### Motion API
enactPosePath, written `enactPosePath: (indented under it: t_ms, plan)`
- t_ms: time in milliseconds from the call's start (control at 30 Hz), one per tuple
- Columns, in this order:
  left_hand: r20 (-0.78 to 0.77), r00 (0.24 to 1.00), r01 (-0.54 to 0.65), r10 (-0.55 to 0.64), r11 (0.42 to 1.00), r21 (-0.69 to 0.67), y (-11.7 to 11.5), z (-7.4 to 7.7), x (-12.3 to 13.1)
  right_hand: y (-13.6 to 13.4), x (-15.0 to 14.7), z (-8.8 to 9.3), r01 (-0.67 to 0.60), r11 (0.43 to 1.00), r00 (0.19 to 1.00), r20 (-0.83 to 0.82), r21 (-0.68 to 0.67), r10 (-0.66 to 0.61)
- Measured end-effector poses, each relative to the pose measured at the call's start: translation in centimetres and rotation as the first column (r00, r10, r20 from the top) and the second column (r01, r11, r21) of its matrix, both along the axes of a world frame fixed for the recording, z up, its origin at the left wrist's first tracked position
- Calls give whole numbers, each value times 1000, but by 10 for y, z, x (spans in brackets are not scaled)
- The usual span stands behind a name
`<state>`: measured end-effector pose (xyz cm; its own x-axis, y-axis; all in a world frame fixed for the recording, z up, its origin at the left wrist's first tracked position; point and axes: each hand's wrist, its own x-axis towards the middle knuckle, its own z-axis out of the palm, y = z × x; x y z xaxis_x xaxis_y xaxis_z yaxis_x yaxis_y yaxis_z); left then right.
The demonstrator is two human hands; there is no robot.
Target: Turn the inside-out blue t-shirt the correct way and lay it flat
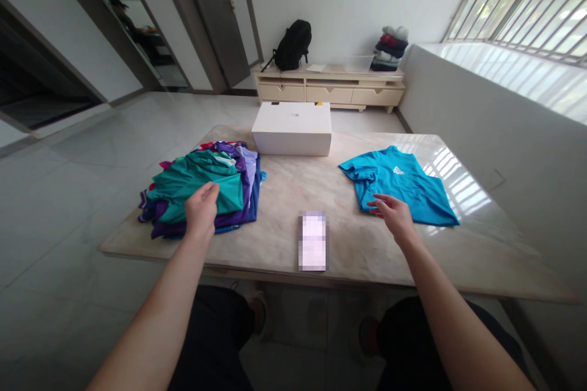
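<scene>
On the left of the table lies a loose pile of clothes, with a green shirt [183, 177] on top. Purple, lilac and dark blue garments [250, 177] show beneath it. My left hand [200, 208] is over the green shirt with its fingers pressed together; whether cloth is between them is hidden. To the right a bright blue T-shirt [403, 186] with a small white print is spread, partly folded. My right hand [394, 214] is at its near left edge, fingers apart and holding nothing. Whether those fingertips touch the cloth is unclear.
A phone with a blurred screen [313, 241] lies near the table's [275, 244] front edge, between my hands. At the back stands a white box [291, 137]. Beyond are a low cabinet [330, 95], a black backpack [293, 46] and folded clothes [389, 49]. A person [132, 27] shows through a doorway.
</scene>
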<state>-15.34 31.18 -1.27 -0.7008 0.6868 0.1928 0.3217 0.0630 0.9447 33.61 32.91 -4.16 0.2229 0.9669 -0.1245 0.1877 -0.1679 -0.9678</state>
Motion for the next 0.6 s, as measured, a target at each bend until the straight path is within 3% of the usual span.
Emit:
enactPosePath:
  t_ms: [200,400,600]
  plan:
    - [350,934,-110,71,990,93,3,1,-8,0,-1,0,-9,1000,1000,8,5,9]
    - [533,843,-27,-76,983,184,1,9,-14,0,0,-1,-13,1000,1000,14,6,13]
    - [635,762,-46,-127,967,250,2,15,-12,1,-1,-3,-13,1000,1000,7,4,12]
